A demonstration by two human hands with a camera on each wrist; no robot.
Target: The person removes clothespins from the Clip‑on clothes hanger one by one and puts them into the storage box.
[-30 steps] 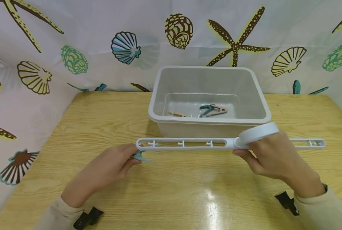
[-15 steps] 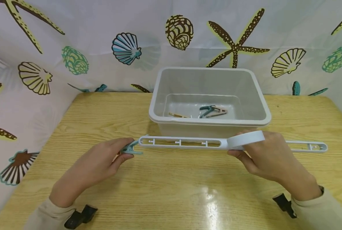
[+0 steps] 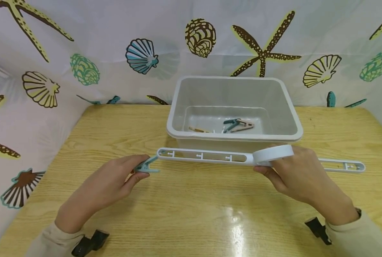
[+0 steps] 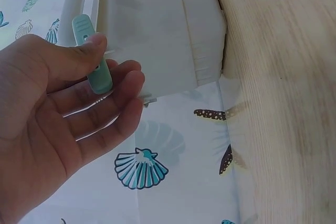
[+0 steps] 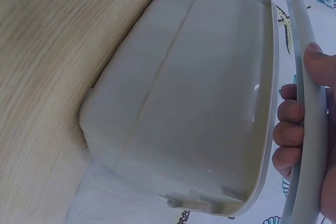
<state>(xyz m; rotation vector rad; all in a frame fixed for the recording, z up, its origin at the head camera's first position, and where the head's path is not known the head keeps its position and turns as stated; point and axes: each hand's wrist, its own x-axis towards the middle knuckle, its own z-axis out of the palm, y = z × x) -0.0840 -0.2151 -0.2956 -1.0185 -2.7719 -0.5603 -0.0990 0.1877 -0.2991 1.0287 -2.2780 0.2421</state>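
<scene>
My left hand (image 3: 114,178) pinches a teal clothespin (image 3: 149,168) between thumb and fingers, left of the bin. The clothespin's two legs spread apart toward the right. Its upper tip lies close to the left end of a white plastic hanger (image 3: 249,159); whether they touch I cannot tell. In the left wrist view the thumb presses the clothespin (image 4: 90,51) against the fingers. My right hand (image 3: 301,175) grips the hanger near its middle, beside the broad curved hook (image 3: 272,153). The long bar has slots with small pegs, and the hand covers part of it. Fingers wrap the bar (image 5: 312,145) in the right wrist view.
Just behind the hanger, a light grey plastic bin (image 3: 234,136) stands on the wooden table (image 3: 191,210). Inside lie a dark teal clothespin (image 3: 231,125), a beige clothespin (image 3: 244,125) and a mustard-coloured piece (image 3: 198,130). A shell-patterned cloth (image 3: 165,32) hangs around the table.
My left hand has drawn back to the left with the clothespin, away from under the hanger's end. The hanger's left end has risen, and its hook has shifted slightly left.
</scene>
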